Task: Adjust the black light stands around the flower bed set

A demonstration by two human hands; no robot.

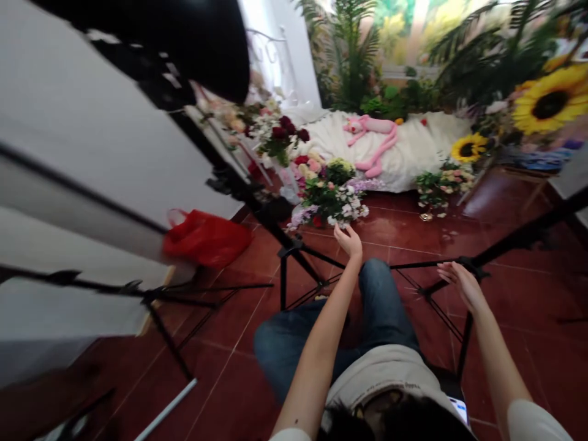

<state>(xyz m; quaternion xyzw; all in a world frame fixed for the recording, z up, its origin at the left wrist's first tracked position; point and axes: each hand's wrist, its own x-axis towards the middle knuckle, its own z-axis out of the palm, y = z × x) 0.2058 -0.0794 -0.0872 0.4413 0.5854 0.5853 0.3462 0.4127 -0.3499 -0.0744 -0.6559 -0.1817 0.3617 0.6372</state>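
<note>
My left hand is raised ahead of me with its fingers stretched out and nothing in them. It appears just below the white blossoms of a mixed flower bunch; whether it touches them I cannot tell. To the right, my right hand is held up flat, fingers extended and empty. Behind its fingers passes a black tripod. Between the two hands are my bent knees in blue jeans.
Black light stands rise at left, their legs spread on the red tiles. A red plastic bag lies by the wall. Ahead, a pink plush toy rests on white cloth. Sunflowers stand right. A phone is beside me.
</note>
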